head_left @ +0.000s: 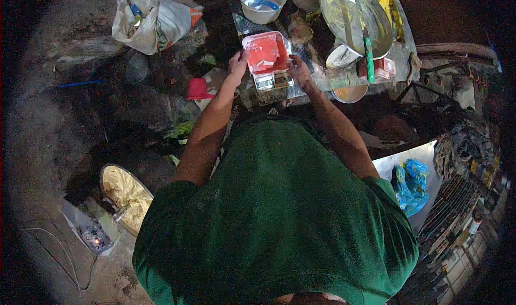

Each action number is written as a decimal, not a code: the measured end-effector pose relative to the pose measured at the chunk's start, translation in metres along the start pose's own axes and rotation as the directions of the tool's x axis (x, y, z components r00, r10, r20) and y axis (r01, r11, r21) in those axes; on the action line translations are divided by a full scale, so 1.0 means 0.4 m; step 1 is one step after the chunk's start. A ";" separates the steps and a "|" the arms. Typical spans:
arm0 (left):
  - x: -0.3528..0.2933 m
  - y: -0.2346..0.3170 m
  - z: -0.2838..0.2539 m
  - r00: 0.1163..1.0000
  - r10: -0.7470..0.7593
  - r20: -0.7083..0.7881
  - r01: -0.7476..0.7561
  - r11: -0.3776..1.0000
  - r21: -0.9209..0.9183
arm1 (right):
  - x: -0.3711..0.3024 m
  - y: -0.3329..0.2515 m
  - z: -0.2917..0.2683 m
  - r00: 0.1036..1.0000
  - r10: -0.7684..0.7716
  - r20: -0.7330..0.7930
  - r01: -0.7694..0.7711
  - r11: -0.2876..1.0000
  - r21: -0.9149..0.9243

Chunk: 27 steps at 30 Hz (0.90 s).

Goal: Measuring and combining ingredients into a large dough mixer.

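Note:
A shallow square red plastic tub (265,51) with whitish smears inside sits over a small scale (273,82), whose silvery front panel shows below the tub. My left hand (238,64) is closed at the tub's left rim. On the opposite side, the fingers of my right hand (299,70) curl in at its right edge. The undersides of the fingers are hidden, and the tub covers most of the scale.
Beyond the tub stands a white pot (263,3) with a blue scoop inside. To the right, a large metal basin (357,20) carries a green-handled tool (368,60). A white sack (145,20) and pink dipper (199,89) lie left; a round cream-lined drum (126,197) stands lower left.

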<state>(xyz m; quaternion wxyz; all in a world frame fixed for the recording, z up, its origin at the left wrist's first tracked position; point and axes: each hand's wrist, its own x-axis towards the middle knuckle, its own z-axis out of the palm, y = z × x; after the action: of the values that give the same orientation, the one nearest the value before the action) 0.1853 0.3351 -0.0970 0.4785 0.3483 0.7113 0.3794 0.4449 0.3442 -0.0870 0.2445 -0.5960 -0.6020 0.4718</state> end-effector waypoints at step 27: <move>-0.059 -0.012 0.013 0.986 -0.047 0.161 0.111 0.902 -0.417 | -0.150 0.354 -0.179 0.997 0.078 -0.008 -0.078 0.991 -0.109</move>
<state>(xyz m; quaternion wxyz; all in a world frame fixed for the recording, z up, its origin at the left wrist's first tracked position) 0.1967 0.3136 -0.0926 0.6088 0.2337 0.5879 0.4787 0.5854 0.2849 -0.1614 0.1942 -0.6325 -0.6028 0.4460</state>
